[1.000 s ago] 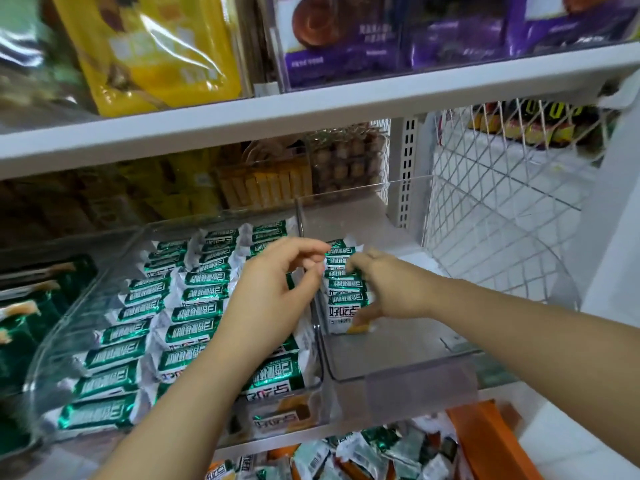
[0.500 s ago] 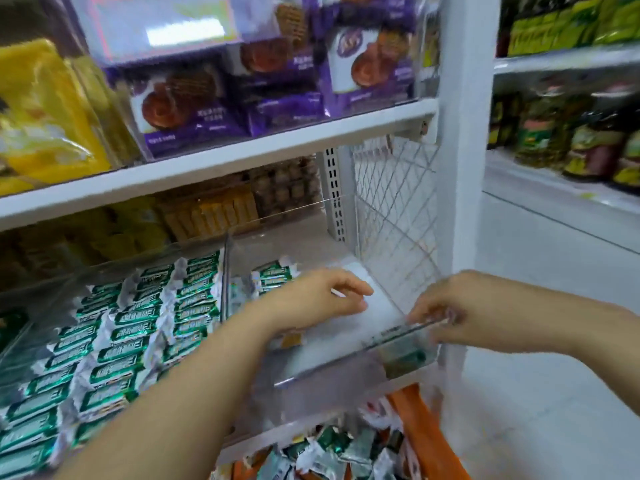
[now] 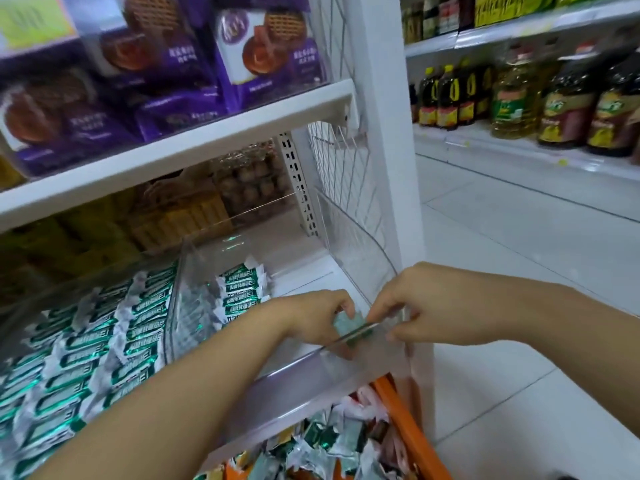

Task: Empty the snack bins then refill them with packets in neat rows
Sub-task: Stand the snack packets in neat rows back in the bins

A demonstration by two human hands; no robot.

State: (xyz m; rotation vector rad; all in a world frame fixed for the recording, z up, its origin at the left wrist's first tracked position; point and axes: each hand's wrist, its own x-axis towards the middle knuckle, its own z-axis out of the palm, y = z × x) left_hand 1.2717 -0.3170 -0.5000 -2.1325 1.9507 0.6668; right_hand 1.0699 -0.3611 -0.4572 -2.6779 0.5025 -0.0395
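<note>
Two clear bins stand side by side on the lower shelf. The left bin (image 3: 24,318) is packed with green snack packets (image 3: 86,344) in rows. In the right bin (image 3: 311,374) there is only one short row of green packets (image 3: 242,289) at its back left. At that bin's front right corner, my left hand (image 3: 320,315) reaches inside, its fingers curled on a small pale green packet (image 3: 348,323) just behind the front wall. My right hand (image 3: 419,306) pinches the bin's front rim at the same corner, touching the packet's edge.
An orange basket (image 3: 407,424) of loose packets (image 3: 332,445) sits below the shelf front. Purple biscuit packs (image 3: 166,81) fill the shelf above. A white upright (image 3: 384,168) and wire mesh (image 3: 343,188) close the bin's right side. Oil bottles (image 3: 512,98) line a shelf across the aisle.
My view has swung right. My left hand left the packet row and came to the bin's front right corner. My right hand moved from the row to the front rim.
</note>
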